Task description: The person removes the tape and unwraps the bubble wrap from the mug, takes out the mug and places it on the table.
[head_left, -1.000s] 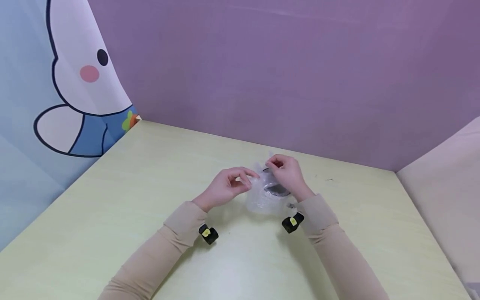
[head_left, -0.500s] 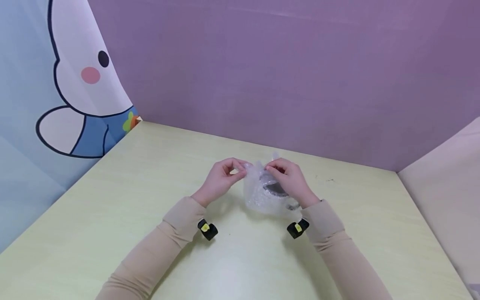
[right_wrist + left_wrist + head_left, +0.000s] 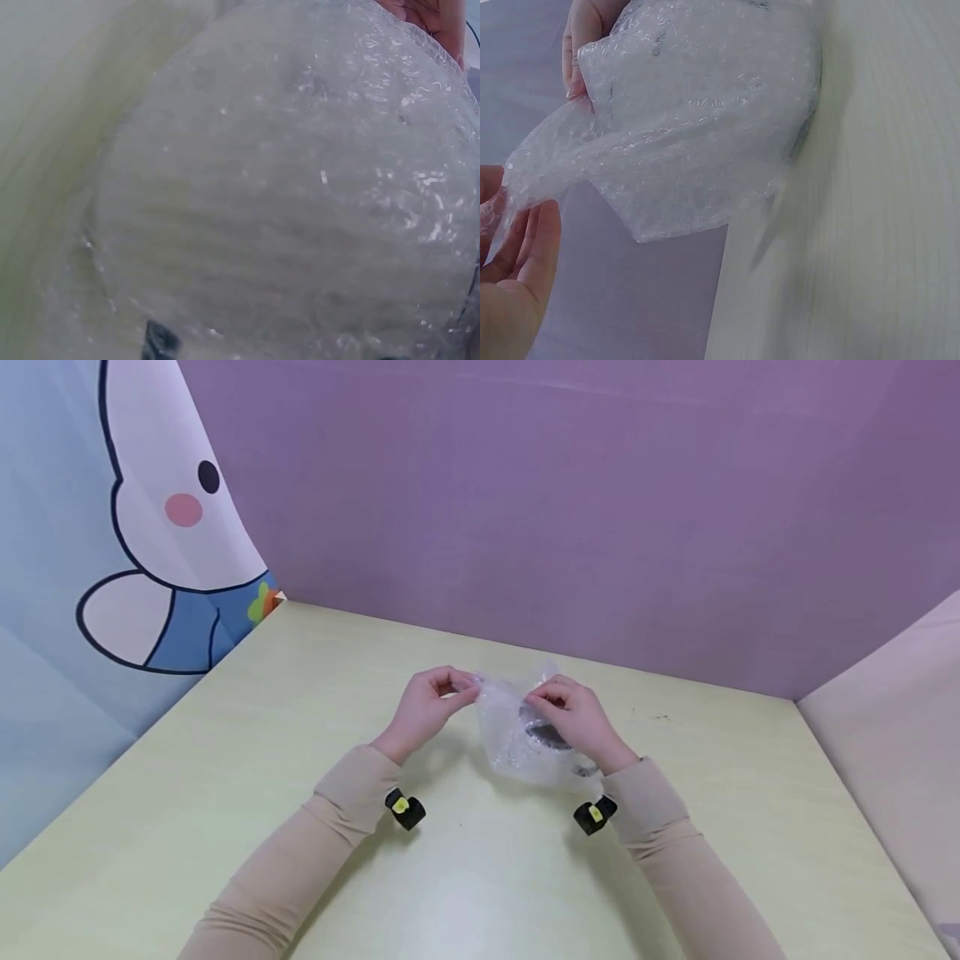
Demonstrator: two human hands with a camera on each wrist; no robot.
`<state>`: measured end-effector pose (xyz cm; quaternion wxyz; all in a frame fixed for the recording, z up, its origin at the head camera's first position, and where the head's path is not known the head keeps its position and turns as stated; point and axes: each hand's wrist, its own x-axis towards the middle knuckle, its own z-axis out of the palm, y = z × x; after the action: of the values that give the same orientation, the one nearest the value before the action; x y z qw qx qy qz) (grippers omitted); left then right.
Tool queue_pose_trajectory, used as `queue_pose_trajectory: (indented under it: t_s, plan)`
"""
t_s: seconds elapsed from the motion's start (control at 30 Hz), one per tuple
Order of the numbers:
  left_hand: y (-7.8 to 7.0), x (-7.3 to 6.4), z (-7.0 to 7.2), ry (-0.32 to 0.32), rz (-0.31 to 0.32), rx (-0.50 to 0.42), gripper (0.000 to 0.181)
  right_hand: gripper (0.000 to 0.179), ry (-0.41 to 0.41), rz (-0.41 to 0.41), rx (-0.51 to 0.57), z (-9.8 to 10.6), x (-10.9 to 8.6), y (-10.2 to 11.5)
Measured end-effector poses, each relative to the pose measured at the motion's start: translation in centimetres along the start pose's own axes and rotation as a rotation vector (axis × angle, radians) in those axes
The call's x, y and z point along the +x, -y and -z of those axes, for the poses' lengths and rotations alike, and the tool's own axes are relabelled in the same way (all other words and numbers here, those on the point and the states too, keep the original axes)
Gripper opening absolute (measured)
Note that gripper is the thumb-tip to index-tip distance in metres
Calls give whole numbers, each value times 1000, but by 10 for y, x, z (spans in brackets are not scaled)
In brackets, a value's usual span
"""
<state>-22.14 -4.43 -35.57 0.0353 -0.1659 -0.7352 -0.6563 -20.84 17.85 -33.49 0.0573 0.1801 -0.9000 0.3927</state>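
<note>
Clear bubble wrap (image 3: pixel 498 739) surrounds a round object with a dark oval part (image 3: pixel 546 737) showing through; its kind is hidden by the wrap. My left hand (image 3: pixel 427 708) pinches a loose flap of the wrap between thumb and fingers and draws it out to the left. In the left wrist view the flap stretches as a twisted strip from the left hand (image 3: pixel 521 277) to the wrapped bulk. My right hand (image 3: pixel 581 718) grips the upper part of the bundle, thumb and fingers together at its edge. The right wrist view is filled by the bubble wrap (image 3: pixel 285 165) with a rounded outline.
The pale yellow-green table (image 3: pixel 360 893) lies under both arms. A purple backdrop (image 3: pixel 525 510) rises behind it, with a cartoon-printed cloth (image 3: pixel 180 543) on the left and a pale wall (image 3: pixel 892 735) on the right. Small dark marks (image 3: pixel 660 718) lie right of the bundle.
My left hand has moved left and slightly away from me, pulling the wrap flap out from the bundle. My right hand has shifted only slightly and keeps its grip.
</note>
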Motion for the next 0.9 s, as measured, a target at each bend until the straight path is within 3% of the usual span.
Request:
queue_pose_trajectory:
  t_s: [0.2,0.37,0.5,0.67,0.9]
  plan:
    - [-2,0,4,-2,52,41,9,13,0,11,-19,-2,1,1]
    - [-2,-1,6,-25,129,6,8,13,-2,18,-21,-6,1,1]
    - [1,-3,8,-54,146,6,13,13,-7,26,-9,-6,2,0]
    - [6,-3,16,-67,170,5,6,14,-7,8,1,-6,1,0]
    - [8,-4,28,-23,136,182,10,14,-27,17,5,-7,1,0]
